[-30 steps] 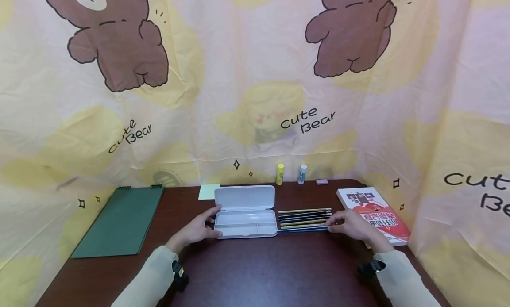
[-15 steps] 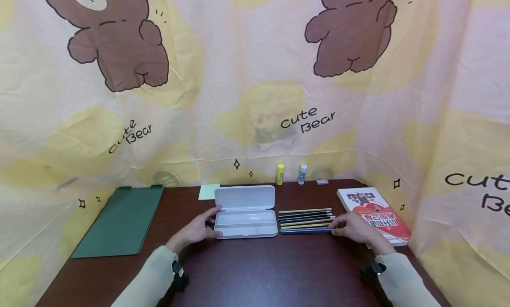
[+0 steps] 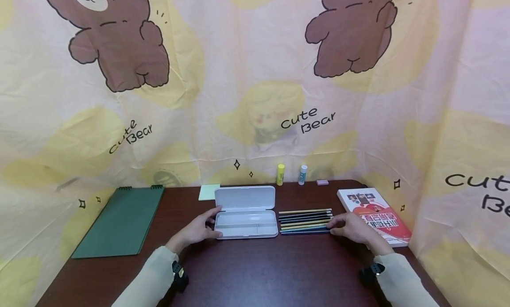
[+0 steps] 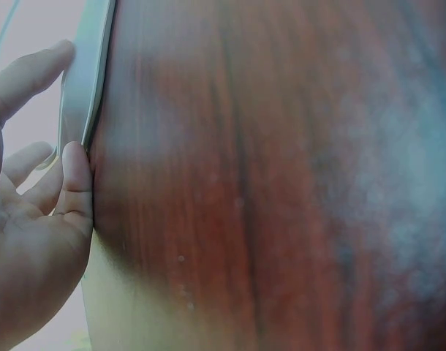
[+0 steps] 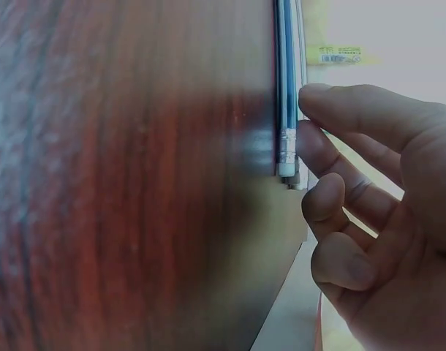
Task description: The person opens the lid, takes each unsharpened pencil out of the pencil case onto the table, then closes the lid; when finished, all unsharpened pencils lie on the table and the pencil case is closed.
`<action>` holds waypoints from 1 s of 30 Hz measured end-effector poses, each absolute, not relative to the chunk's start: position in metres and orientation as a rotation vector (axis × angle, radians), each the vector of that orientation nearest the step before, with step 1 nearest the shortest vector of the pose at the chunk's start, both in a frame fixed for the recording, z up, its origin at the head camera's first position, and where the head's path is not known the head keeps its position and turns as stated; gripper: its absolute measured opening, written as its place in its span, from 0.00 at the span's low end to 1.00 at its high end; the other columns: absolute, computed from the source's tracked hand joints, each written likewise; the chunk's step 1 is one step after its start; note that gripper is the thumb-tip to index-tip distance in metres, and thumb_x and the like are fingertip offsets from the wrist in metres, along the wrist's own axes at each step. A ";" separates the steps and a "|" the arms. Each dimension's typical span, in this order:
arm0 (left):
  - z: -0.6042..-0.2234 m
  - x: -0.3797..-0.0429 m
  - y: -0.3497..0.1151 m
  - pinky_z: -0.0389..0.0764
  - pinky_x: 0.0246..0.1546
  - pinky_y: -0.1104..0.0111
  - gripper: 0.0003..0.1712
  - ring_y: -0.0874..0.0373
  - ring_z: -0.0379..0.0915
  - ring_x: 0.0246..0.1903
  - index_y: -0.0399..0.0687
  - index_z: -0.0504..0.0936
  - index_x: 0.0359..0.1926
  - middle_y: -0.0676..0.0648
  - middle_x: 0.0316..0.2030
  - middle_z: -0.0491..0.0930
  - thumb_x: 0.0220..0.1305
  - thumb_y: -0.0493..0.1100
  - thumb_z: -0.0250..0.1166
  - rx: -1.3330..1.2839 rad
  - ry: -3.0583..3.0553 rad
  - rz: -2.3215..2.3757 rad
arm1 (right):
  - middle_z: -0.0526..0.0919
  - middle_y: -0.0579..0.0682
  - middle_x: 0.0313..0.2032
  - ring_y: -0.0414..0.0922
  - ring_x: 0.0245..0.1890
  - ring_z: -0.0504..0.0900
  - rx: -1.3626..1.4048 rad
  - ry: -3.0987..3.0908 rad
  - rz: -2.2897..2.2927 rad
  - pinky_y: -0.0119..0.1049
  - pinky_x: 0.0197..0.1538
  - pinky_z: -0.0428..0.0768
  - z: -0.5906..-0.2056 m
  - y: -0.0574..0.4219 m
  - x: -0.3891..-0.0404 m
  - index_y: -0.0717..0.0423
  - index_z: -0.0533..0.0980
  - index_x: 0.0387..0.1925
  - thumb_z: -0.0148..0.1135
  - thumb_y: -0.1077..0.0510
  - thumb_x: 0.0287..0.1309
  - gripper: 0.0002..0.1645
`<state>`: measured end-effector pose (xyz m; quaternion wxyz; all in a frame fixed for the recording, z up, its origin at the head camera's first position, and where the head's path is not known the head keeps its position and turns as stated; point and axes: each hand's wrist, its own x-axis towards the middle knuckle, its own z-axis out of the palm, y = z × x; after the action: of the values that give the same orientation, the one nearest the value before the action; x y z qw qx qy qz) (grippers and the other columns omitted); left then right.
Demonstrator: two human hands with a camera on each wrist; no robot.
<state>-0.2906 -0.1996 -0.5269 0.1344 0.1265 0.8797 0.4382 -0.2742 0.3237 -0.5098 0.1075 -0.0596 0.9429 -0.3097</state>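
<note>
An opened white pencil case [image 3: 247,236] lies on the table, its lid tilted back and its compartments showing nothing inside. My left hand [image 3: 198,229] holds the case by its left end, fingers at the hinge side and thumb at the front corner; in the left wrist view the hand [image 4: 40,197] spans the case edge [image 4: 84,80]. Several pencils [image 3: 304,217] lie side by side right of the case. At their right ends my right hand [image 3: 349,228] pinches a pencil near its end; its fingertips partly hide it. Another pencil's eraser end [image 5: 286,157] shows beside those fingertips.
A green spiral pad [image 3: 119,223] lies at the left. Pale green sticky notes [image 3: 209,192] lie behind the case. Two glue sticks, a yellow one [image 3: 280,174] and a blue-white one [image 3: 303,175], stand at the back near a pink eraser [image 3: 322,182]. A book [image 3: 376,216] lies right.
The blue pencil at the front has slid slightly right, away from the case. My right hand shifted right, then slightly back left. My left hand and the case stayed put.
</note>
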 end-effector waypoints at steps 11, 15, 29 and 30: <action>-0.527 -0.291 -0.201 0.75 0.45 0.64 0.53 0.51 0.69 0.53 0.61 0.61 0.76 0.43 0.57 0.74 0.52 0.47 0.78 0.363 2.538 1.271 | 0.86 0.43 0.39 0.43 0.38 0.77 -0.254 2.797 -0.926 0.38 0.42 0.74 -0.500 0.309 -0.280 0.45 0.86 0.43 0.70 0.53 0.59 0.10; -0.527 -0.291 -0.200 0.75 0.46 0.64 0.53 0.52 0.69 0.53 0.61 0.60 0.76 0.43 0.57 0.74 0.52 0.47 0.78 0.357 2.537 1.275 | 0.86 0.43 0.38 0.43 0.37 0.77 -0.337 2.818 -0.938 0.36 0.40 0.75 -0.497 0.299 -0.285 0.47 0.86 0.43 0.69 0.54 0.60 0.10; -0.527 -0.291 -0.200 0.75 0.46 0.63 0.53 0.52 0.69 0.55 0.61 0.60 0.76 0.43 0.59 0.73 0.52 0.47 0.78 0.352 2.553 1.264 | 0.86 0.41 0.40 0.43 0.40 0.78 -0.406 2.867 -0.975 0.41 0.48 0.77 -0.487 0.250 -0.302 0.45 0.85 0.44 0.67 0.52 0.63 0.09; -0.527 -0.291 -0.200 0.75 0.46 0.63 0.53 0.52 0.69 0.55 0.61 0.60 0.76 0.43 0.59 0.73 0.52 0.47 0.78 0.353 2.554 1.263 | 0.86 0.41 0.40 0.43 0.41 0.78 -0.411 2.867 -0.982 0.42 0.49 0.77 -0.487 0.246 -0.303 0.45 0.85 0.44 0.67 0.52 0.63 0.09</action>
<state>-0.2915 -0.1996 -0.5273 0.1348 0.1217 0.8815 0.4359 -0.3033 0.2462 -0.4869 0.0416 -0.1342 0.9367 -0.3208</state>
